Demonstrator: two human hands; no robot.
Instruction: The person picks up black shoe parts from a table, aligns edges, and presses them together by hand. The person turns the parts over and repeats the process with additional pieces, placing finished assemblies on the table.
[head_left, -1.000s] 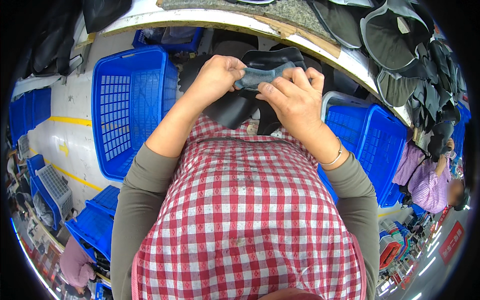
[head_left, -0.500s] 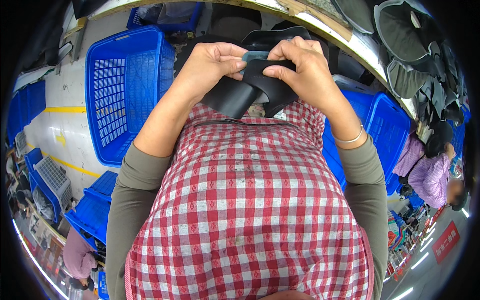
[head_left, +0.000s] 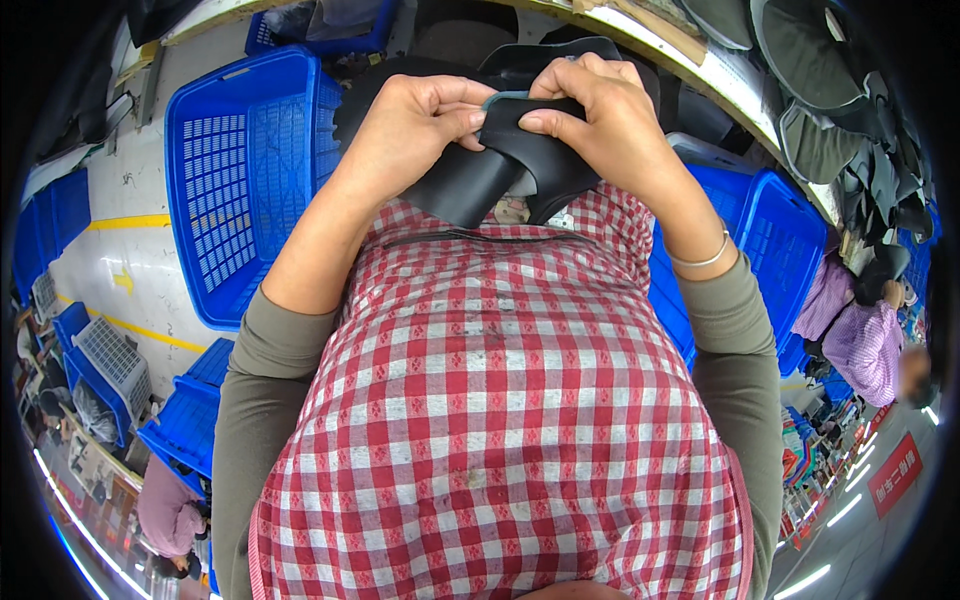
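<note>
A smooth black leather-like piece (head_left: 535,150) with crossing flaps is held up in front of my chest by both hands. Along its top edge runs a narrow teal strip (head_left: 506,97). My left hand (head_left: 420,130) pinches the left end of that edge between thumb and fingers. Opposite it, my right hand (head_left: 595,112) grips the black piece, thumb on the near face and fingers curled behind. The lower flaps (head_left: 465,190) hang down near the checked apron (head_left: 480,350). My fingertips partly hide the strip.
Blue plastic baskets stand on the left (head_left: 240,200) and right (head_left: 780,235). More dark pieces (head_left: 550,65) lie just beyond my hands. A bench edge (head_left: 690,60) crosses the upper right, with stacked dark pieces (head_left: 820,60) past it. A person in a checked top (head_left: 865,340) is at far right.
The black piece has been folded up at its top edge, so less of the teal part shows. Both hands keep their pinch and have barely shifted.
</note>
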